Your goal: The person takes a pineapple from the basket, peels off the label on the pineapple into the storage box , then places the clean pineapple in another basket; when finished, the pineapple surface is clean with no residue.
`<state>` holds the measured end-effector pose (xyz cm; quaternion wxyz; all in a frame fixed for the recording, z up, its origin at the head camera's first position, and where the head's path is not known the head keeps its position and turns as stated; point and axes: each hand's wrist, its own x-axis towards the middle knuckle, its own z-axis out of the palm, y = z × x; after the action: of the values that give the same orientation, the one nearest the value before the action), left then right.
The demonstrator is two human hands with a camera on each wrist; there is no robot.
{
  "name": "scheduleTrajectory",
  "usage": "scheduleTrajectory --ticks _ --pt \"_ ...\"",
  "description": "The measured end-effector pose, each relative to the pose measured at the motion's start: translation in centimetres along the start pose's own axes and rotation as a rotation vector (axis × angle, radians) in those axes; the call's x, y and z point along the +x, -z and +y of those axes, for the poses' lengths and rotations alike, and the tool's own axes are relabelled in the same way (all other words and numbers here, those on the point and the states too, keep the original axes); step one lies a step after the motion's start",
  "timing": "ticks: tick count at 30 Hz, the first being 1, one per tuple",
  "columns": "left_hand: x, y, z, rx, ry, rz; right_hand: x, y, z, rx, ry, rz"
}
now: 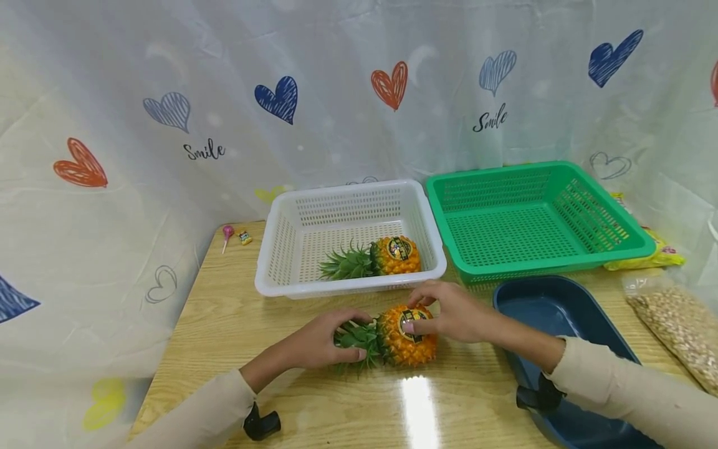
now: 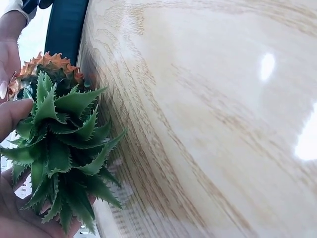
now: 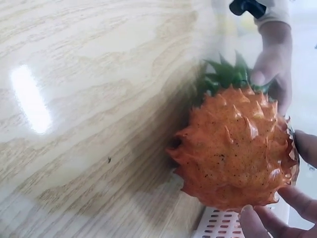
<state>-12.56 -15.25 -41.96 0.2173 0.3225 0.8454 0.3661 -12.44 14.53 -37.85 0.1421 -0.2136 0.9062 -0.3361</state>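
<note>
A small orange pineapple [image 1: 419, 354] with a green leafy crown [image 2: 62, 153] lies sideways on the table, in front of the white basket. My left hand [image 1: 325, 342] grips the crown, thumb on the near side and fingers behind. The right hand [image 1: 455, 315] holds the fruit's body, thumb over the dark and yellow round label and fingers at its far side. From the right wrist view, the spiky base [image 3: 233, 153] faces the camera, with fingertips on its lower edge. A second pineapple [image 1: 395, 255] with a similar label rests inside the white basket [image 1: 348, 287].
A green basket [image 1: 555, 260] stands right of the white one. Under my right forearm is a dark blue tray [image 1: 541, 312]. A clear bag of pale pieces [image 1: 675, 324] and yellow packets [image 1: 656, 254] lie farther right. A lollipop [image 1: 227, 231] and a wrapped candy [image 1: 244, 237] sit back left.
</note>
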Motion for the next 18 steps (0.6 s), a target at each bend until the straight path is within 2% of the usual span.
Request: scheduleTrajectory --ticks 4,11,18 --pt "0.05 0.05 0.00 0.006 0.005 0.000 -0.15 -0.04 -0.26 -0.006 -0.020 0.016" --pt "0.02 0.06 -0.07 0.008 0.013 -0.003 -0.27 0.16 -0.46 -0.020 0.000 0.029" --pt "0.00 0.03 -0.13 0.014 0.017 -0.003 -0.30 0.15 -0.42 0.028 0.007 0.032"
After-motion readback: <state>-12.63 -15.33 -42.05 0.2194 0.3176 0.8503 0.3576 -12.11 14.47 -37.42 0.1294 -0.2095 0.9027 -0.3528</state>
